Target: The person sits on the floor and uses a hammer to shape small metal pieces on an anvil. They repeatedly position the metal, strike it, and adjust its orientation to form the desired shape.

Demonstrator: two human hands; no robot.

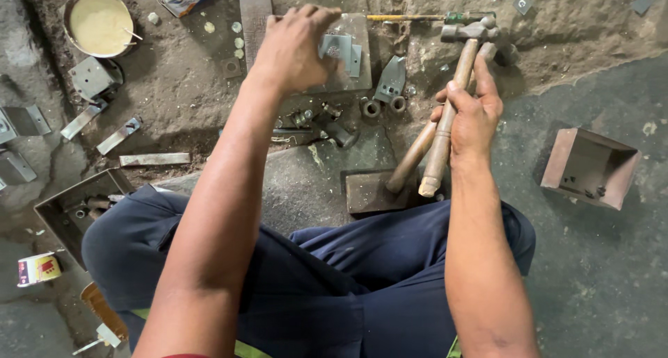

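My right hand (472,114) grips the wooden handle of a ball-peen hammer (470,32), its steel head pointing away from me. A second wooden handle (409,162) lies beside it on the floor. My left hand (292,48) reaches forward and holds a small grey folded metal bracket (337,49) down on a flat steel block (355,59). I sit cross-legged in dark blue trousers.
A shaped metal piece (391,78) and two small rings (383,107) lie just past the block. A flat steel plate (372,191) is by my knee, a rusty open box (591,166) at right, a metal tray (73,208) at left, a pot of pale paste (99,22) far left.
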